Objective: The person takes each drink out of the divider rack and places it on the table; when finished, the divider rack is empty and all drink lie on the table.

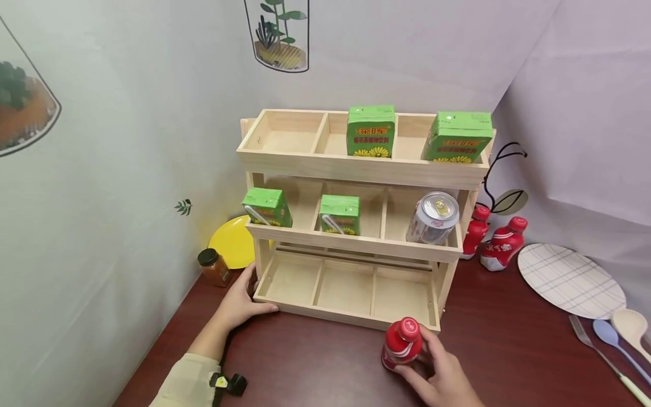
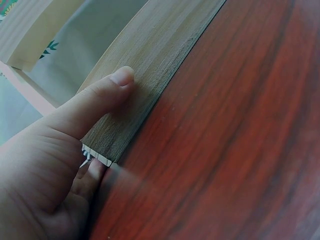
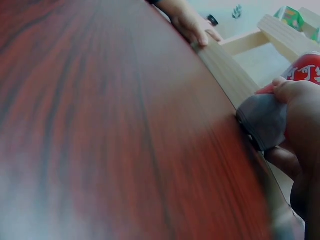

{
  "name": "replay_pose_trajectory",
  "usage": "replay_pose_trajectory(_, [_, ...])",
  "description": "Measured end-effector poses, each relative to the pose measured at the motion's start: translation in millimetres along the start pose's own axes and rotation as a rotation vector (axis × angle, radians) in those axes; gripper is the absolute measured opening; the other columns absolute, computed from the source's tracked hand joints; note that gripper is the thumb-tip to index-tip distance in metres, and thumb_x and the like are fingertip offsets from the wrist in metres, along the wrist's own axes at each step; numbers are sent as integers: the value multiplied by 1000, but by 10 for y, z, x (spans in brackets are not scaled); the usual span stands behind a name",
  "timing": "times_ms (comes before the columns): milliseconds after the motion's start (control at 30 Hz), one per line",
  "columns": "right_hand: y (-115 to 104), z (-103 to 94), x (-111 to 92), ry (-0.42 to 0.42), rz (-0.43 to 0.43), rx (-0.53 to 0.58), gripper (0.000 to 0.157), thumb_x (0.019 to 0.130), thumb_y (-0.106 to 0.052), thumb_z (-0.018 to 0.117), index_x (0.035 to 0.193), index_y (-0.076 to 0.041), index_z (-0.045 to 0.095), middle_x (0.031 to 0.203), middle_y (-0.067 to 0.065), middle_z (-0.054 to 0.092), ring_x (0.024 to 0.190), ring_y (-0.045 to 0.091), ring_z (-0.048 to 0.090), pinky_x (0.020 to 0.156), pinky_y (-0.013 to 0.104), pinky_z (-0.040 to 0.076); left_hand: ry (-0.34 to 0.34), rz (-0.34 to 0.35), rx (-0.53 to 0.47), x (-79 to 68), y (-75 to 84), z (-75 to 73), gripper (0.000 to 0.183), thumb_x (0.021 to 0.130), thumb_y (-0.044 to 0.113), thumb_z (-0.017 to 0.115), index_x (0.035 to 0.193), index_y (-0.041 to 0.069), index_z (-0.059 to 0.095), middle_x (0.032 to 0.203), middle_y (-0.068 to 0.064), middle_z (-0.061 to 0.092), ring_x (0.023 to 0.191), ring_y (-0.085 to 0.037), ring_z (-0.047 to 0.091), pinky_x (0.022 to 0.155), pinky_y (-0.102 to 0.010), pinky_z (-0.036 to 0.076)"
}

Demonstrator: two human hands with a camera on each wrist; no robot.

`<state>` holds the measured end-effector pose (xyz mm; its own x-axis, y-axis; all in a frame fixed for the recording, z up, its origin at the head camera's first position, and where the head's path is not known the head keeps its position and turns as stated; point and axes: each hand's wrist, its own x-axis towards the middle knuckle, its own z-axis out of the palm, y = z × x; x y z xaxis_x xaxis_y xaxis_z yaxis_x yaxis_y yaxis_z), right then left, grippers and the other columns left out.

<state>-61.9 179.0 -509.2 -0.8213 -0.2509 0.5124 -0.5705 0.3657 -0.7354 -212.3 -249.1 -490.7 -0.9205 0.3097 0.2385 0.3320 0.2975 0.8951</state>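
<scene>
A three-tier wooden shelf (image 1: 315, 164) stands on the table, each tier split into three compartments. My left hand (image 1: 238, 302) grips the bottom tier's front left corner; in the left wrist view its thumb (image 2: 107, 92) lies along the front board (image 2: 145, 75) while the other fingers go round the end. In my right hand (image 1: 441, 370) is a red bottle (image 1: 402, 346) with a red cap, held upright between thumb and fingers just before the bottom tier's right front edge. Its lower part looks greyish in the right wrist view. The bottom compartments (image 1: 347, 285) hold nothing.
Green drink cartons (image 1: 371, 133) stand on the upper two tiers, with a silver can (image 1: 433, 219) at middle right. Left of the shelf are a brown jar (image 1: 215, 268) and yellow plate (image 1: 231, 243). At right lie red bottles (image 1: 500, 246), a checked plate (image 1: 569, 280) and a fork (image 1: 592, 345).
</scene>
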Motion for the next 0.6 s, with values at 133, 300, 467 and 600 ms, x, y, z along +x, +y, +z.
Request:
replay_pose_trajectory(133, [8,-85,-52,35,27,-36,89,70,-7,87,143,-1,36,119,8,65,100,10,66,78,19,52,3,-1,7,-6,1,-3,118,58,11,94,153,13,24,142,-21,42,123,-40,49,95,-49,44])
replay_pose_trajectory(300, [32,-183,-111,68,60,-71,91,66,-7,89,142,-3,38,119,7,65,101,8,65,78,17,51,8,-4,25,-11,-4,-3,118,58,12,95,152,12,24,143,-19,42,124,-37,48,95,-49,44])
replay_pose_trajectory(467, [45,-308,-177,112,124,-115,95,63,-6,90,143,-6,39,118,4,65,99,7,66,76,19,53,5,-6,31,-10,-4,0,118,58,13,95,152,11,24,143,-18,42,125,-36,48,96,-47,43])
replay_pose_trajectory(600, [50,-405,-236,138,172,-134,95,61,-5,91,142,-7,41,115,3,65,98,5,65,75,19,53,5,-8,40,-6,12,-4,117,59,14,94,152,12,24,143,-18,42,125,-35,48,97,-46,43])
